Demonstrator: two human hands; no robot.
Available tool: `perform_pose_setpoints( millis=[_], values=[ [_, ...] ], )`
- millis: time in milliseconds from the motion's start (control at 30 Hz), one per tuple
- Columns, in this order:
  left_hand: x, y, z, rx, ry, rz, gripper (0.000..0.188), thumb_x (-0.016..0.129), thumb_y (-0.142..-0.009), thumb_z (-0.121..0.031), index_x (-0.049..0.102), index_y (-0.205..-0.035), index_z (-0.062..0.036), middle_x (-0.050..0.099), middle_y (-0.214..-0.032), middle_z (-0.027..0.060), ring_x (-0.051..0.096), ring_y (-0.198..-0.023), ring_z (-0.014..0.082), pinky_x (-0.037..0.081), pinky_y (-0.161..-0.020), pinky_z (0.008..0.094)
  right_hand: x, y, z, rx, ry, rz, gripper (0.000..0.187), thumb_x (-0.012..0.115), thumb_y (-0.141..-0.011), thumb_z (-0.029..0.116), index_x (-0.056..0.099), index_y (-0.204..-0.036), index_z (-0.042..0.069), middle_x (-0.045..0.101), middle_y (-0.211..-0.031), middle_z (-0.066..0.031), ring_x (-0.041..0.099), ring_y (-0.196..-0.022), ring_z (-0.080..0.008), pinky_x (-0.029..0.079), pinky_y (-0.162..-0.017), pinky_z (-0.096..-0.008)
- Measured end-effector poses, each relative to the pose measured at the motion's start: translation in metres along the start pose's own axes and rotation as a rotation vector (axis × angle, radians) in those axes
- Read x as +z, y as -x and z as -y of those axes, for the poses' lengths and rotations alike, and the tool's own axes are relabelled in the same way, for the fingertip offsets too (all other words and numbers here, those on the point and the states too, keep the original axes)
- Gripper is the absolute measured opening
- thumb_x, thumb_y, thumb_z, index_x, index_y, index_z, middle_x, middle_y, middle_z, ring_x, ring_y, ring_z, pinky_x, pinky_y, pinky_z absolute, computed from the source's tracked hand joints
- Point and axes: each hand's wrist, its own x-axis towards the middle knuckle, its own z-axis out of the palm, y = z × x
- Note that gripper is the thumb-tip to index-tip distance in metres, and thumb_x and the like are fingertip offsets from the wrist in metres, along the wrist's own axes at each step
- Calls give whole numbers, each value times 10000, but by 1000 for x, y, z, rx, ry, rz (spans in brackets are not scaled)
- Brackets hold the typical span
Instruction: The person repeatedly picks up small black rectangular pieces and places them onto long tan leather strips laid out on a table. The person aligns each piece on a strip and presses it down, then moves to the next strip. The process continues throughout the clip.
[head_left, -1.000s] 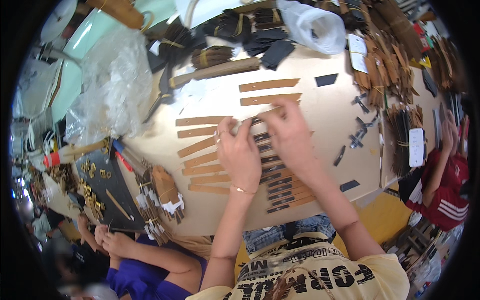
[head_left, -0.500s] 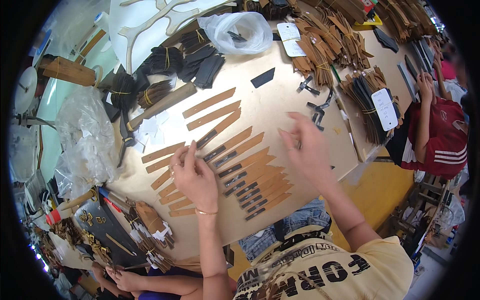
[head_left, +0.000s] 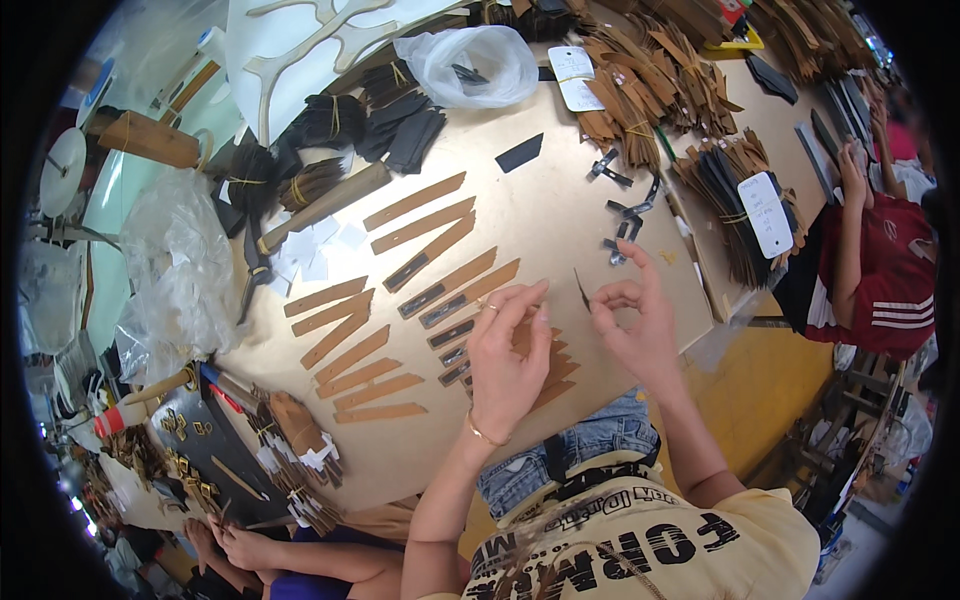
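Observation:
My left hand (head_left: 508,350) hovers over the lower right rows of brown leather strips, hiding several of them, with fingers bent close together. Whether anything sits between those fingertips I cannot make out. Thumb and forefinger of my right hand (head_left: 635,325) pinch a small thin dark strip (head_left: 582,290), held upright to the right of the rows. Under and beside the left hand, some brown strips carry short black pieces (head_left: 440,314). Plain brown strips (head_left: 370,389) lie fanned out farther left, and a few more plain ones (head_left: 415,200) lie above.
Bent black pieces (head_left: 628,208) and one dark flat piece (head_left: 520,152) lie on the table (head_left: 560,215). A wooden-handled hammer (head_left: 325,208) lies left of the strips. Behind are a plastic bag (head_left: 470,65) and tied leather bundles (head_left: 640,85). Other people work at both sides.
My left hand has moved right, off the left-hand strips and over the lower right rows. The right hand has shifted slightly right and down, and the small dark strip in it now shows clearly.

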Motion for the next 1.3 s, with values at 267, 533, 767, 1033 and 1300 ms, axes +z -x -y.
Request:
perform_pose_setpoints(
  millis=[267, 533, 767, 1033, 1300],
  values=[
    [-25, -11, -6, -433, 650, 270, 260, 679, -940, -107, 658, -1166, 20, 672, -995, 22, 580, -838, 43, 489, -750, 214, -14, -11, 30, 172, -522, 382, 736, 657, -814, -36, 299, -1452, 45, 667, -853, -63, 629, -786, -106, 509, -762, -253],
    [-43, -6, 2, -405, 745, 123, 113, 697, -916, -38, 661, -999, 30, 677, -913, 27, 607, -813, 48, 503, -736, 188, 13, -21, 39, -1, -414, 516, 306, 697, -875, 69, 627, -1166, 3, 652, -875, 2, 591, -775, -76, 474, -760, -226],
    [-62, -10, 15, -377, 610, -235, 121, 696, -915, -33, 667, -1005, 42, 678, -900, 31, 612, -811, 56, 498, -716, 191, 65, -53, 52, -68, -268, 510, 141, 674, -916, 88, 689, -1008, -17, 654, -792, -9, 580, -737, -59, 475, -670, -231],
    [-90, -45, 43, -285, 141, -435, 146, 727, -885, -153, 728, -896, -8, 618, -719, -45, 436, -656, 27, 341, -548, 209, 115, -101, 70, -302, -30, 541, 268, 613, -978, 199, 652, -1075, -48, 686, -971, -120, 631, -736, -196, 505, -669, -325],
    [-98, -45, 39, -356, 207, -328, 155, 716, -886, -143, 711, -901, 11, 615, -719, -30, 430, -641, 43, 367, -571, 218, 117, -111, 56, -76, -312, 756, 237, 726, -909, 210, 697, -1031, 10, 626, -785, 41, 460, -646, -4, 386, -581, -187]
  ],
)
